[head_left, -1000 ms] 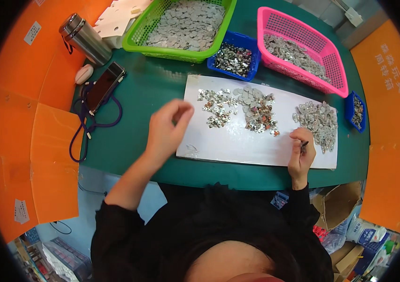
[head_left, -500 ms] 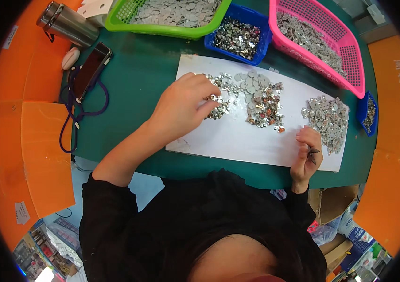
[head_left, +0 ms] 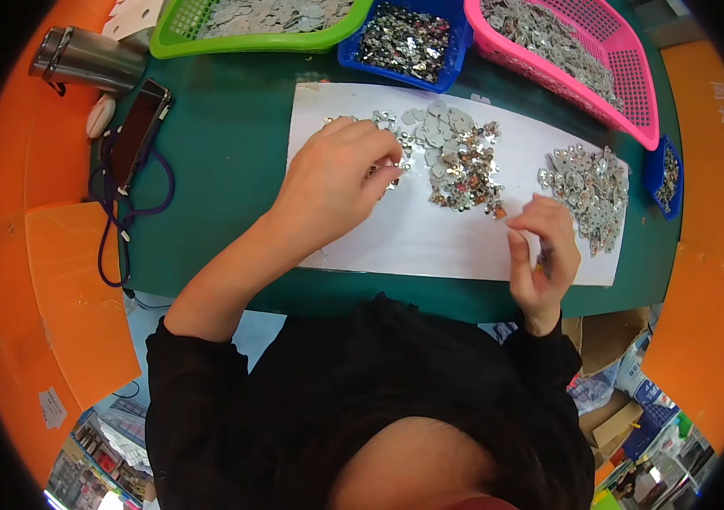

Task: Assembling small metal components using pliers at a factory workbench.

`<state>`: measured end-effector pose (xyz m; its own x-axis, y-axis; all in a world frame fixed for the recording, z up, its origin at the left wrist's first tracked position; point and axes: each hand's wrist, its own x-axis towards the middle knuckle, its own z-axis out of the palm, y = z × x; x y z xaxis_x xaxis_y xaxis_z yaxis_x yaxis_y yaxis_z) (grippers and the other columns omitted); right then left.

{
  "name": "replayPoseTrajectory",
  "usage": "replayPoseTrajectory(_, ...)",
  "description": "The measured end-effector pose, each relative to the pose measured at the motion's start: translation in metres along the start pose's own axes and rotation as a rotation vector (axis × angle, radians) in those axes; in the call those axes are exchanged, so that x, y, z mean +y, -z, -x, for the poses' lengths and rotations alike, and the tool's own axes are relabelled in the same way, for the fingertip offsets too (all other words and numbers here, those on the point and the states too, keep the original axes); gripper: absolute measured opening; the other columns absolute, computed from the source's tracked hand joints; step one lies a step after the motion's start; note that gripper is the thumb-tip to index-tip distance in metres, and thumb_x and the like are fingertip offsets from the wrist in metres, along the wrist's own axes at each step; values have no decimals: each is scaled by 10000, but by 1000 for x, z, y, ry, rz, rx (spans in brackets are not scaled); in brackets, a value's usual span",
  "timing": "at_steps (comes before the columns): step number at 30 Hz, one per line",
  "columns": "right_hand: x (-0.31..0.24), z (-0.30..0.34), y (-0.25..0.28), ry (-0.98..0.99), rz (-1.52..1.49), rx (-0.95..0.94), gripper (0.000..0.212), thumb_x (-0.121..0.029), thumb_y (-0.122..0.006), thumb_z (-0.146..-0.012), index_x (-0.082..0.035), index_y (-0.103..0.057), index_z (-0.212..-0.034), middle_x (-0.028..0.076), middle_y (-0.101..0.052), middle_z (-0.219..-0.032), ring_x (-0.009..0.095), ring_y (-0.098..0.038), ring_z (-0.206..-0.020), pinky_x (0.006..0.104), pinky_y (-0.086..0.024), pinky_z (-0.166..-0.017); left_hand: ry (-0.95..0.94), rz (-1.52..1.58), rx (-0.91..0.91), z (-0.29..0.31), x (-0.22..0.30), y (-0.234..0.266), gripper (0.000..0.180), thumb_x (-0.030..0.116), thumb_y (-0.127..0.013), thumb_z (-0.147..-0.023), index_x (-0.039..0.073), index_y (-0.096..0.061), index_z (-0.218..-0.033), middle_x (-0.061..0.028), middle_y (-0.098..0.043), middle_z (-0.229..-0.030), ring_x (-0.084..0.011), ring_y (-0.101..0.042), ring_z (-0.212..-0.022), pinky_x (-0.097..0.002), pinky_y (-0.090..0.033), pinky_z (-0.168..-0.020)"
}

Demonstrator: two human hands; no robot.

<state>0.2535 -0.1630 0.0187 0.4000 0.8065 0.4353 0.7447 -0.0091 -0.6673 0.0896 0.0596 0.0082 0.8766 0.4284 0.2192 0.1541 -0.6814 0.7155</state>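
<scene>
My left hand is over the left pile of small shiny metal pieces, its fingers curled and its thumb near the index finger. Whatever lies between those fingertips is hidden. Close to the lower right pile, my right hand is curled with thumb and index tips nearly together. A small dark pointed thing sits inside its palm, mostly covered by the fingers. Between the hands lies a middle pile of shiny pieces, with flat grey discs at its top. All the piles rest on a white board.
A pile of flat silver pieces lies at the board's right. Behind stand a green basket, a blue bin and a pink basket. A small blue tray sits far right. A steel flask and a corded phone are left.
My right hand has moved left and away from me, toward the middle pile, with its thumb and index finger extended. My left hand stays over the left pile. The whole view has shifted slightly.
</scene>
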Motion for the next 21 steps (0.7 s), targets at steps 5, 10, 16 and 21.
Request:
replayPoseTrajectory(5, -6, -32, -22, 47, 40, 36, 134, 76, -657, -800, -13, -648, -899, 104, -640, -849, 277, -595, -849, 360, -466, -815, -164, -116, -66, -15, 13, -23, 128, 109, -748, -775, 79, -659, -861, -62, -629, -894, -273, -575, -909, -402, -449, -797)
replayPoseTrajectory(10, -3, -32, -25, -12, 80, 40, 173, 40, -702, -764, -59, -661, -901, 69, -629, -845, 278, -574, -833, 349, -464, -720, -181, -167, -118, -13, 10, -28, 147, 130, -764, -757, 79, -657, -844, -56, -616, -879, -257, -567, -912, -390, -440, -801)
replayPoseTrajectory(16, -9, -34, -25, -151, 82, -59, 158, 46, -696, -782, -31, -659, -915, 86, -638, -861, 248, -585, -839, 327, -460, -752, -118, 20, -95, -16, 9, -18, 101, 53, -743, -774, 60, -665, -836, -49, -629, -805, -266, -573, -836, -374, -465, -763)
replayPoseTrajectory(21, -11, -41, -39, -44, 32, -68, 176, 20, -730, -748, -41, -661, -898, 79, -627, -857, 264, -579, -827, 343, -462, -724, -17, 222, -101, -10, 12, -16, 125, 86, -750, -762, 56, -688, -866, -72, -682, -834, -269, -606, -862, -346, -502, -715)
